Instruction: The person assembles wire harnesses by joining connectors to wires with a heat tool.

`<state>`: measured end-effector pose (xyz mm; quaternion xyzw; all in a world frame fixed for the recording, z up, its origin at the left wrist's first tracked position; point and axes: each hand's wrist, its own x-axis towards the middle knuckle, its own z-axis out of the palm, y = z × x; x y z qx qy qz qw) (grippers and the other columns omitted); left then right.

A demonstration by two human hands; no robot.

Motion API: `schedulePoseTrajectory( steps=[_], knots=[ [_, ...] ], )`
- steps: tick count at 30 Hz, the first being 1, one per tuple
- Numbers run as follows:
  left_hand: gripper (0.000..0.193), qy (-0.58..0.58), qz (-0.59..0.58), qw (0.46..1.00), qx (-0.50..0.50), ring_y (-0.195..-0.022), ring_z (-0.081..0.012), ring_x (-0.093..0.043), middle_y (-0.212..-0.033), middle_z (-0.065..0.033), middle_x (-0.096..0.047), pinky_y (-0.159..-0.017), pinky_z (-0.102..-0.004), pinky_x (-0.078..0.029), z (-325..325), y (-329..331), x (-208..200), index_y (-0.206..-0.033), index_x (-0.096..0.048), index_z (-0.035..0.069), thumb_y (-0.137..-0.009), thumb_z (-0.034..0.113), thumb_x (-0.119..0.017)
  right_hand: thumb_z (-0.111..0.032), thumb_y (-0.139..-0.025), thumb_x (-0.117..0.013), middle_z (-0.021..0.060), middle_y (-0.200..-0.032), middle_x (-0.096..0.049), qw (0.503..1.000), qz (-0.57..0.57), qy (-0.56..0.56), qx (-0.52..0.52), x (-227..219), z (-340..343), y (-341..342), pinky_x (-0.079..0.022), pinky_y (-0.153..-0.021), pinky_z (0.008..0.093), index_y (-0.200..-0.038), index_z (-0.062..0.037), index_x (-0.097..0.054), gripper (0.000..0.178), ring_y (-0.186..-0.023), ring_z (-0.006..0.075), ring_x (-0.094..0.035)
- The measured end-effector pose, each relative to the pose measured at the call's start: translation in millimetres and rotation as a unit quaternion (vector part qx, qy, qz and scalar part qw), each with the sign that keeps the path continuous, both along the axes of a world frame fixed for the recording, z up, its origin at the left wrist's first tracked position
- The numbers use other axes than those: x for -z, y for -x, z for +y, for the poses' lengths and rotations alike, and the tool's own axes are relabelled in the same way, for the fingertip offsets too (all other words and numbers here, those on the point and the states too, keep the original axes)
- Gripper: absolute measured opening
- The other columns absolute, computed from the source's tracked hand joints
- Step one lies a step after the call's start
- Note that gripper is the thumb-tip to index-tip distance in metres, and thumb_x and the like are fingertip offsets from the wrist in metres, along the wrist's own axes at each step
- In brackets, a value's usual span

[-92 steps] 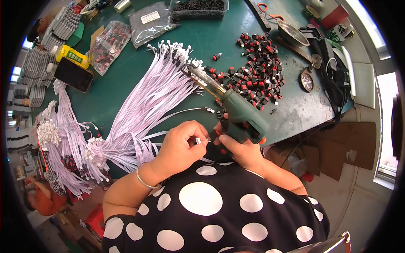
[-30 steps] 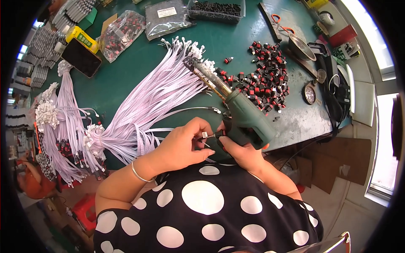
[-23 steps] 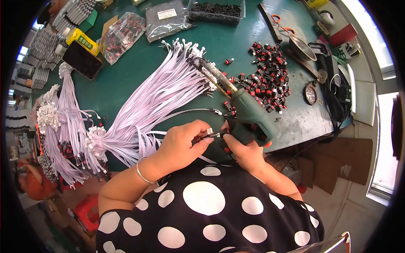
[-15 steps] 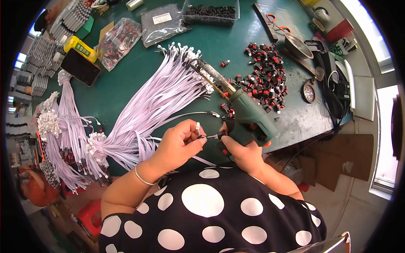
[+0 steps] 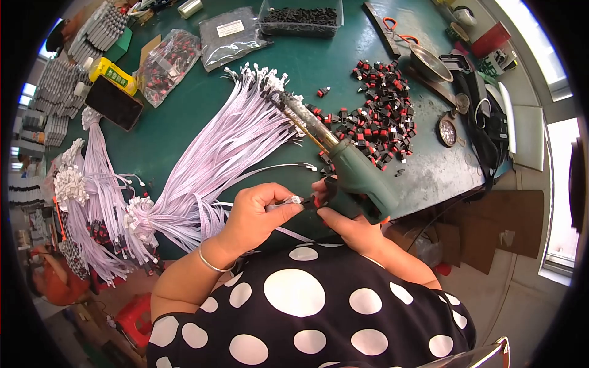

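Note:
My left hand [image 5: 261, 211] is closed, its thumb and finger pinching a white cable-end connector [image 5: 295, 200]. Close beside it, the fingertips of my right hand [image 5: 353, 226] are closed on a small red-and-black switch-like part [image 5: 316, 201]. The two pieces are at each other's ends; whether they are joined is too small to tell. A green heat gun [image 5: 362, 175] lies just beyond my right hand and hides part of its fingers. The gun's metal nozzle points up-left over the tips of a bundle of white-pink flat cables [image 5: 215, 144].
Red-and-black parts [image 5: 383, 113] lie heaped beyond the heat gun. A clear tub of black pieces [image 5: 300, 18], a grey bag [image 5: 231, 37] and orange-handled scissors [image 5: 402, 34] are at the back. On the left are a phone [image 5: 114, 101], a yellow bottle [image 5: 113, 75] and more cable bundles [image 5: 73, 178].
My hands have come closer together, and the thin lead that showed between them is no longer visible. The white connector has tipped from upright to nearly level. The view has shifted slightly.

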<state>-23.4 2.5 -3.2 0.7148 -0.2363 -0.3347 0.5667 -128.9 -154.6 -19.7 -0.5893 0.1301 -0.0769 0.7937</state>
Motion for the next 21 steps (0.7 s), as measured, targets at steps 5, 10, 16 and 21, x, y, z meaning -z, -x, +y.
schedulePoseTrajectory(
  steps=[5,10,16,21],
  knots=[
    [0.012,-0.021,0.005,1.000,0.019,-0.058,-0.0035,-0.047,-0.066,-0.0006,-0.059,-0.051,-0.0199,-0.037,-0.3,-0.8,0.7,-0.083,-0.063,0.000,-0.076,0.009,-0.067,0.001,-0.075,-0.061,0.0049,-0.097,-0.056,0.994,-0.041,0.094,-0.038,-3.7,-1.4,0.4,-0.045,-0.078,0.0257,-0.106,-0.0005,-0.052,0.032,-0.087,0.0120,-0.054],
    [0.016,-0.012,-0.141,0.985,0.100,-0.060,-0.0086,-0.054,-0.068,-0.0040,-0.061,-0.051,-0.0228,-0.039,-1.3,-6.1,-9.1,-0.090,-0.062,0.002,-0.077,0.009,-0.065,0.000,-0.075,-0.062,0.0021,-0.091,-0.055,0.997,0.068,-0.024,-0.001,8.8,-2.4,5.9,-0.044,-0.075,0.0257,-0.099,-0.0031,-0.054,0.025,-0.084,0.0109,-0.052],
    [0.018,0.060,-0.030,0.980,0.190,-0.079,-0.0132,-0.059,-0.085,-0.0084,-0.062,-0.069,-0.0252,-0.046,-5.0,-16.7,-13.3,-0.099,-0.059,0.001,-0.084,0.012,-0.056,-0.003,-0.076,-0.060,0.0023,-0.088,-0.054,0.996,0.042,-0.033,0.073,1.1,0.6,2.7,-0.042,-0.065,0.0233,-0.097,-0.0017,-0.052,0.022,-0.074,0.0092,-0.051],
    [0.019,0.068,0.265,0.927,0.257,-0.090,-0.0156,-0.058,-0.095,-0.0090,-0.059,-0.081,-0.0276,-0.047,-4.4,-30.4,-11.7,-0.106,-0.051,-0.001,-0.091,0.009,-0.045,-0.003,-0.076,-0.060,0.0046,-0.095,-0.055,0.995,0.086,-0.010,0.047,-0.6,-3.6,5.3,-0.043,-0.076,0.0264,-0.105,-0.0003,-0.050,0.030,-0.086,0.0123,-0.052]
  ],
)
